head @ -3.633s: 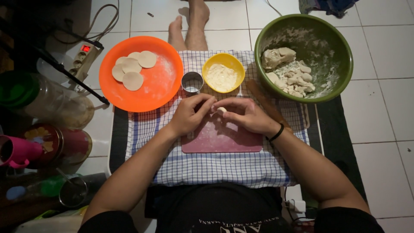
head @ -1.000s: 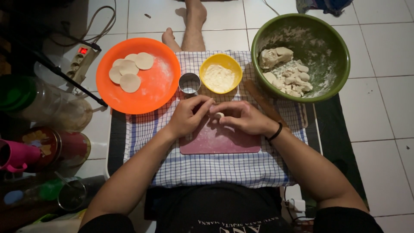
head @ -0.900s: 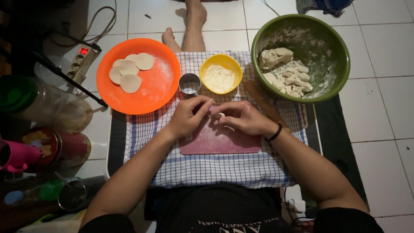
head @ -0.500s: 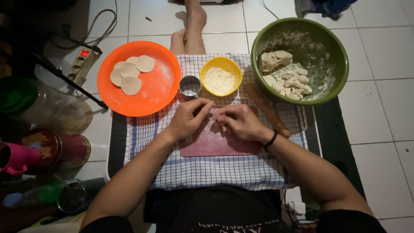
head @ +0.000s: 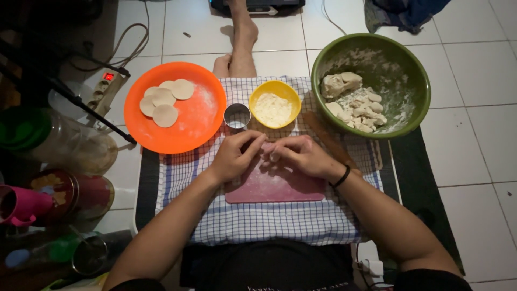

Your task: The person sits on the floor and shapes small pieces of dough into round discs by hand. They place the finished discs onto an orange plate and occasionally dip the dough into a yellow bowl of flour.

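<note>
My left hand (head: 235,156) and my right hand (head: 300,155) meet over the far edge of a pink cutting board (head: 274,186), fingertips pinching a small pale piece of dough (head: 274,157) between them. The board lies on a blue checked cloth (head: 269,221) across my lap. Just beyond my hands stand a small metal ring cutter (head: 237,115) and a yellow bowl of flour (head: 274,104). An orange plate (head: 202,116) at the left carries several flat dough rounds (head: 164,101). A green bowl (head: 404,70) at the right holds dough lumps (head: 353,99).
A wooden rolling pin (head: 328,141) lies by my right wrist. At the left are a power strip (head: 105,89) with a red light, clear jars (head: 64,145), a red tin (head: 81,194) and a pink cup (head: 19,205). My bare legs (head: 239,37) stretch over the white tiled floor.
My hands have stayed together on the dough piece at the board's far edge, fingers shifting only slightly. The camera view has tilted a little.
</note>
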